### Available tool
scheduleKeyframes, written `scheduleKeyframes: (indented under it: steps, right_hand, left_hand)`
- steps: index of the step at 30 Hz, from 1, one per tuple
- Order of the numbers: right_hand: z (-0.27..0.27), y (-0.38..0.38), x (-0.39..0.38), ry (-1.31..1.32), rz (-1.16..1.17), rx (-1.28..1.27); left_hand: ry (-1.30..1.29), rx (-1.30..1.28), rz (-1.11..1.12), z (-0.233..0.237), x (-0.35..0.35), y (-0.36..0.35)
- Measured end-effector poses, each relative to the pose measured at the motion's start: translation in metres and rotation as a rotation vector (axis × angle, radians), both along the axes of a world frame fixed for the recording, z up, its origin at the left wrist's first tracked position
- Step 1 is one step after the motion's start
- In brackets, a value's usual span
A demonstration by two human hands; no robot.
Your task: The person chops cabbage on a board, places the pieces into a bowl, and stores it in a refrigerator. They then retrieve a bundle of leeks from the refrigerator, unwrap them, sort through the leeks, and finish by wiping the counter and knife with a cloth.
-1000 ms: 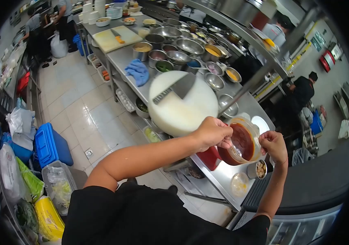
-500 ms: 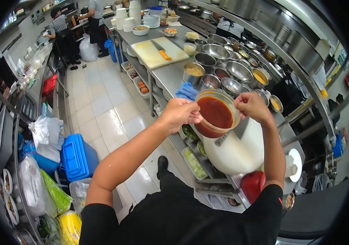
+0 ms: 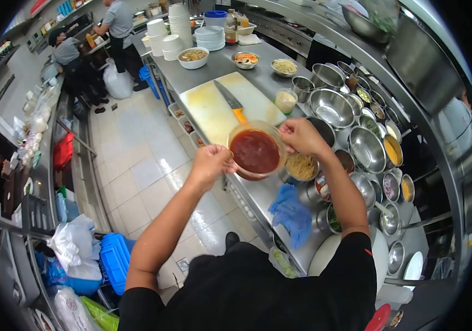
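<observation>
A clear plastic tub of dark red sauce hangs between my two hands, level and off the counter. My left hand pinches its rim on the left side. On the right side, my right hand grips the rim between thumb and fingers. Just beyond the tub lies a white cutting board with yellowish stains. A knife with an orange handle rests on the board, the handle's end partly hidden by the tub. Below my right forearm a pot of noodles shows in part.
Metal bowls and pots crowd the right of the steel counter. A blue cloth lies near its edge. Stacked white containers and a soup bowl stand farther back. Two co-workers stand at the far left. A blue bin sits low left.
Both hands have carried the tub forward along the counter, from beside the blue cloth to the near edge of the cutting board. The view has shifted forward too.
</observation>
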State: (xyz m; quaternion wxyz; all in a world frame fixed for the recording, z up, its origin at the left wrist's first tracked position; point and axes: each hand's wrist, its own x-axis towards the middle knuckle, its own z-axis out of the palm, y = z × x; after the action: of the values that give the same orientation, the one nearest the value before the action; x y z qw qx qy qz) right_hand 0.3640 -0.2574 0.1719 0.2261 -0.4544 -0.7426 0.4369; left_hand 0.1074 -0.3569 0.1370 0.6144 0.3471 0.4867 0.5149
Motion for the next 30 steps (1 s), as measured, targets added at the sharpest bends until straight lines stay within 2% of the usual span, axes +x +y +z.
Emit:
scheduleKeyframes:
  steps: [7,9,11,13,15,17,18,21,24,30]
  right_hand:
    - [-0.025,0.163,-0.029,0.031,-0.139,0.026]
    - [-0.034,0.210,-0.029,-0.119,-0.173,0.115]
    - [-0.035,0.243,-0.034,-0.111,-0.266,0.083]
    - [-0.038,0.277,-0.035,-0.228,-0.380,0.145]
    - [-0.055,0.322,-0.025,-0.245,-0.397,0.161]
    - [-0.064,0.354,-0.022,-0.376,-0.507,0.145]
    - [-0.069,0.367,-0.020,-0.351,-0.561,0.136]
    - [-0.097,0.407,0.000,-0.313,-0.581,0.143]
    - [-0.112,0.430,0.009,-0.399,-0.647,0.126]
    - [-0.132,0.439,0.023,-0.606,-0.661,0.164]
  left_hand:
    - [0.069,0.003,-0.082,-0.004,-0.033,0.181]
    - [0.062,0.022,-0.128,-0.012,-0.037,0.237]
    - [0.044,0.030,-0.190,-0.026,-0.038,0.292]
    - [0.046,0.054,-0.262,-0.039,-0.034,0.349]
    - [-0.030,0.075,-0.288,-0.052,-0.026,0.404]
    - [0.041,0.072,-0.386,-0.064,-0.019,0.451]
    - [0.024,0.098,-0.424,-0.071,-0.015,0.472]
    - [0.026,0.077,-0.458,-0.089,-0.001,0.524]
    - [-0.027,0.044,-0.456,-0.106,0.012,0.554]
    - [-0.052,-0.042,-0.552,-0.129,0.027,0.580]
